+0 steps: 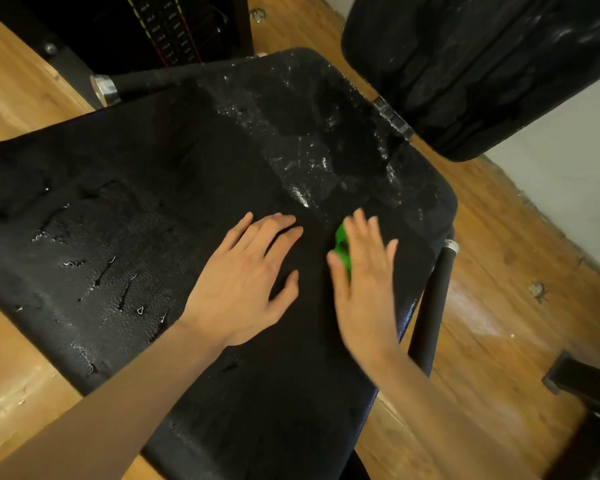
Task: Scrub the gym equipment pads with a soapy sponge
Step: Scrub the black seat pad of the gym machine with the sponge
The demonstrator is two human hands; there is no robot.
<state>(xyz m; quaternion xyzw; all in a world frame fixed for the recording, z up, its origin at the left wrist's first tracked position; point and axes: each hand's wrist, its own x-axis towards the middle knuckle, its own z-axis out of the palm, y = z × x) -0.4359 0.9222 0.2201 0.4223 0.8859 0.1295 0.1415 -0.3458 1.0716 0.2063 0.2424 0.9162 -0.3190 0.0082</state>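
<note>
A wide black seat pad (146, 209) fills the middle of the view, wet and streaked with white soap foam toward its far right corner. My left hand (246, 271) rests flat on the pad with its fingers spread. Just to its right, my right hand (364, 271) presses a green sponge (341, 237) against the pad with straight fingers; the hand is motion-blurred and covers most of the sponge. A second black pad (482, 64), the backrest, stands at the upper right, also smeared with foam.
Wooden floor (499, 271) surrounds the machine. A black foam-covered handle (430, 306) runs along the seat's right edge, another with a chrome end (104, 88) at the upper left. The weight stack (167, 29) is behind. A dark frame foot (589, 386) sits lower right.
</note>
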